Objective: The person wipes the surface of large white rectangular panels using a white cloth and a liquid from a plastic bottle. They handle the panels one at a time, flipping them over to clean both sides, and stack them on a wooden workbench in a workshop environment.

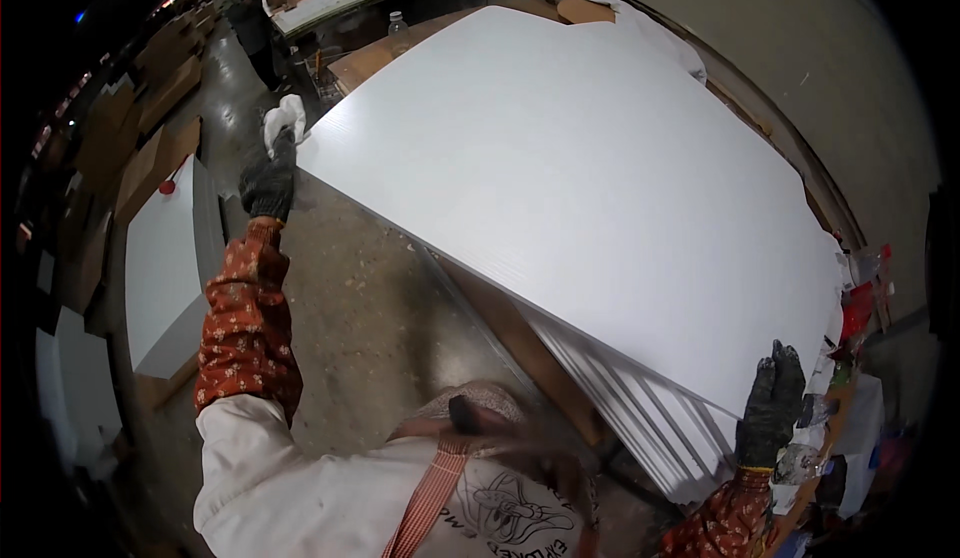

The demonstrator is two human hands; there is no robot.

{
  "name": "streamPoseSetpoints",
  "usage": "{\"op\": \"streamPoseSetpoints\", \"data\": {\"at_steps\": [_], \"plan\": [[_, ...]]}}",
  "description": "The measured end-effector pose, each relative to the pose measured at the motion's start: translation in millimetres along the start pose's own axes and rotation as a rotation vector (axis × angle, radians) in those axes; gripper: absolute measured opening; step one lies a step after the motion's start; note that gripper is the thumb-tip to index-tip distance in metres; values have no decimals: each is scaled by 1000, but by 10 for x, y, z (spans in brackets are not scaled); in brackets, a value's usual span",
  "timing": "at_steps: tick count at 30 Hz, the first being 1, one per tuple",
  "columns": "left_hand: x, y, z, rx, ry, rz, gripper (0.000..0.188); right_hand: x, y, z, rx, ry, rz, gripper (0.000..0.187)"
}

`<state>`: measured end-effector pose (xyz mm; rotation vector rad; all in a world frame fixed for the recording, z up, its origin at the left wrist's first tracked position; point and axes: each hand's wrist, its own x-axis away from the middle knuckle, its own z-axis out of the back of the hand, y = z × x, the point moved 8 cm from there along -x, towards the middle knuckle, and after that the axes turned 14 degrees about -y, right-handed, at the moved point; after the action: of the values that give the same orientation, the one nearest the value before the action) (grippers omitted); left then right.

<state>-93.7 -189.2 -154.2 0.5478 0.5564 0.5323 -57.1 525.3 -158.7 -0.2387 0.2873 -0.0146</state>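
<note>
A large white panel (560, 168) lies across the workbench in front of me. At its far left corner my left hand (268, 180), in a dark grey glove, grips a crumpled white cloth (286, 123). The cloth is just off the panel's edge; whether it touches cannot be told. My right hand (773, 398), gloved the same way, rests at the panel's near right corner, its fingers stretched out flat and holding nothing. Below the panel's near edge stand several white panels (625, 398) side by side, partly covered by it.
White boards (165, 268) and cardboard stacks (165, 88) stand along the left. A person (245, 18) is near a far table (385, 3) bearing containers. A clear bottle (398, 33) stands behind the panel. Red plastic wrapping (857, 308) and clutter lie at the right, beside a wall (770, 48).
</note>
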Motion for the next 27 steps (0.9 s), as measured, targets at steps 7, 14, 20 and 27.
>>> {"op": "streamPoseSetpoints", "data": {"at_steps": [7, 14, 20, 27], "plan": [[592, 474, -166, 82, 209, -371, 47, -110, 773, 33, -140, -38, -64, 37], [216, 296, -443, 259, 224, -459, 45, -38, 667, 4, 158, -129, -146, 38], [-262, 510, -859, 220, 106, -530, 52, 173, 599, -31, 193, -105, -242, 40], [-400, 906, -1165, 343, 56, -662, 44, 229, 1075, 46, 153, -52, -463, 37]]}}
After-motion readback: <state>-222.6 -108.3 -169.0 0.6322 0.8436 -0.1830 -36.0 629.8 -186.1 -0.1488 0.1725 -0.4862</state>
